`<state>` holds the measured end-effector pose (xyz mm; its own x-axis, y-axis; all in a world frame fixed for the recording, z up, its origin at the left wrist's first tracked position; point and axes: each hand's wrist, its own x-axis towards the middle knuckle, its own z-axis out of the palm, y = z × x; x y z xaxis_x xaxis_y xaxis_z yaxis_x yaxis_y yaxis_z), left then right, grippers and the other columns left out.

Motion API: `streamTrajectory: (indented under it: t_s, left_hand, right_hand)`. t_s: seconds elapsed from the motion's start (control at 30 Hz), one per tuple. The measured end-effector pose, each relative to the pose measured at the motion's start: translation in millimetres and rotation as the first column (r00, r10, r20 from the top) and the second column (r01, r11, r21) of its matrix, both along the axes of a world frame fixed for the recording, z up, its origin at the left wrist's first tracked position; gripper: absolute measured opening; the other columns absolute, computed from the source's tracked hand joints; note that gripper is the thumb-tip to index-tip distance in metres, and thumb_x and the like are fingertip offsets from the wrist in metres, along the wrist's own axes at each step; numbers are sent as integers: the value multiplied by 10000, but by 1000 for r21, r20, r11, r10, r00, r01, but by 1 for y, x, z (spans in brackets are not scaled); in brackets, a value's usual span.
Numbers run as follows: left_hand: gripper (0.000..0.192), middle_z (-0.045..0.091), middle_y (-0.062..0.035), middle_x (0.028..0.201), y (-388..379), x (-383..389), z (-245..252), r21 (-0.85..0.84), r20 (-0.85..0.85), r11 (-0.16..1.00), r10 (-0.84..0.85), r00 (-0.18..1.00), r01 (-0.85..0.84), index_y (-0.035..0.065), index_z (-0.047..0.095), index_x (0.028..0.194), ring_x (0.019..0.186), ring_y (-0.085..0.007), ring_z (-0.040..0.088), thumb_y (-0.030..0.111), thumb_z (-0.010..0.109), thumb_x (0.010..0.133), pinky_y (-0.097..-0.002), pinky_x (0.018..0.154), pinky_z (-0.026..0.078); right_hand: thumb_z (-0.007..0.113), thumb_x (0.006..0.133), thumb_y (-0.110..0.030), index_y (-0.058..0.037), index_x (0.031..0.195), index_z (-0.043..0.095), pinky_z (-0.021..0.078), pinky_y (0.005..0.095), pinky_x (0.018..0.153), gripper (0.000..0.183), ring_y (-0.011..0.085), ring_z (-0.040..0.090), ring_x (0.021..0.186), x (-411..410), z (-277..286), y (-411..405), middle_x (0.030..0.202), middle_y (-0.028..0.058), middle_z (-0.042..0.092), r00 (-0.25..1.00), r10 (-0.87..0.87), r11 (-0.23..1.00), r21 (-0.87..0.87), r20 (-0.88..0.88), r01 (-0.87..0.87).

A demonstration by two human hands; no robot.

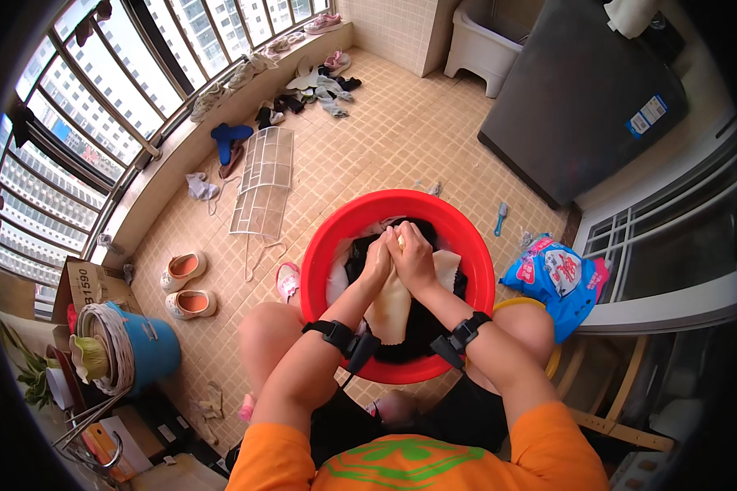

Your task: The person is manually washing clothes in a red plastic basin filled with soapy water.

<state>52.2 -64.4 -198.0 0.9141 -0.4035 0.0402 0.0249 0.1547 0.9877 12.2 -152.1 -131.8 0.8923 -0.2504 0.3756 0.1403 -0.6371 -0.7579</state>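
My left hand (pixel 378 261) and my right hand (pixel 414 261) are pressed together, gripping a cream cloth (pixel 389 313) bunched between them. One part of the cloth, with a zigzag-cut lower edge, hangs down below my hands, and another part spreads out to the right. Both hands are over a red plastic basin (pixel 480 270), which stands between my knees. Inside lie black laundry (pixel 408 348) and some paler fabric (pixel 339 270) at the left. My hands and forearms hide part of the basin's contents. A black strap with a small device is around each forearm.
A blue plastic bag (pixel 556 270) sits right of the basin, with a blue brush (pixel 500 219) beyond it. White mesh panels (pixel 262 184), cream clogs (pixel 184 272) and a blue bucket (pixel 153 347) are at the left. Socks (pixel 331 92) lie ahead; a dark grey appliance (pixel 577 116) stands right.
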Motion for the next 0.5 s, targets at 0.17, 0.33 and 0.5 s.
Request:
streamTrajectory:
  t_s: [0.17,0.33,0.5]
  left_hand:
    - [388,569,-76,928,4,-5,48,107,-484,994,83,871,-35,49,569,989,828,-197,540,402,472,860,-333,744,441]
    - [578,517,-148,1113,21,15,5,337,-408,930,284,868,-145,29,415,1225,993,-266,536,337,595,770,-344,871,430]
    - [584,511,-249,1176,3,2,15,437,-262,892,249,933,-115,50,431,1294,1104,-362,510,200,555,744,-382,939,411]
  right_hand:
    - [537,924,-242,-17,905,487,451,496,677,232,415,586,783,13,-35,-39,893,202,585,964,-185,980,-103,-190,168]
    - [543,892,-159,-57,1027,474,475,517,744,183,428,596,863,8,-22,-23,1060,201,549,952,-202,979,-61,-229,193]
    - [445,884,-58,-99,1073,463,485,520,736,194,444,589,887,-10,-37,-17,1032,207,525,891,55,952,-247,-450,-183]
